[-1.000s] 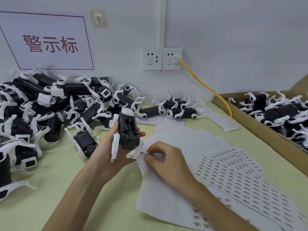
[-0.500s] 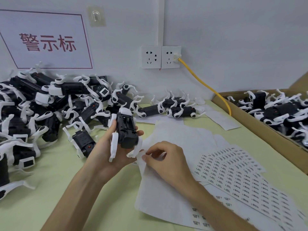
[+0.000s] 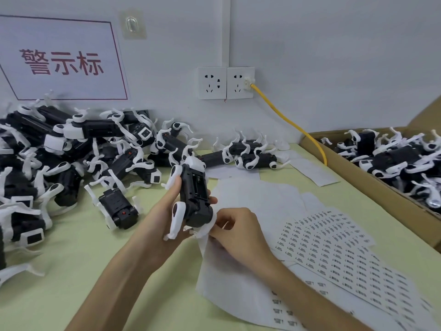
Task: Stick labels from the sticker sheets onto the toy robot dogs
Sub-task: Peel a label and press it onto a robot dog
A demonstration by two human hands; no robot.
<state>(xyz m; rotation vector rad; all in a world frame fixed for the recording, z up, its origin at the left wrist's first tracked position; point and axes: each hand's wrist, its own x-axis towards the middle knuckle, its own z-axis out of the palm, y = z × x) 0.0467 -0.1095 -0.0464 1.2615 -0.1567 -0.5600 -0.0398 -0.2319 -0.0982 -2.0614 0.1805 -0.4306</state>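
My left hand [image 3: 167, 211] grips a black toy robot dog [image 3: 194, 194] with white legs, belly side turned up toward me. Right beside the dog's near end, my right hand [image 3: 238, 232] has its fingers curled, fingertips pinched together at the top edge of a white sticker sheet [image 3: 229, 278]; whether a label sits between them I cannot make out. A fan of sticker sheets with small printed labels [image 3: 334, 254] lies to the right of that hand.
A big heap of toy dogs [image 3: 59, 158] covers the left of the green table [image 3: 71, 259]. Two more dogs [image 3: 248, 156] lie by the wall. A cardboard box [image 3: 372, 187] of dogs sits right. A yellow cable [image 3: 291, 123] runs from the wall socket.
My left hand has drawn the dog slightly nearer and my right hand has moved up against the dog's near end, fingers pinching more tightly at the sheet edge.
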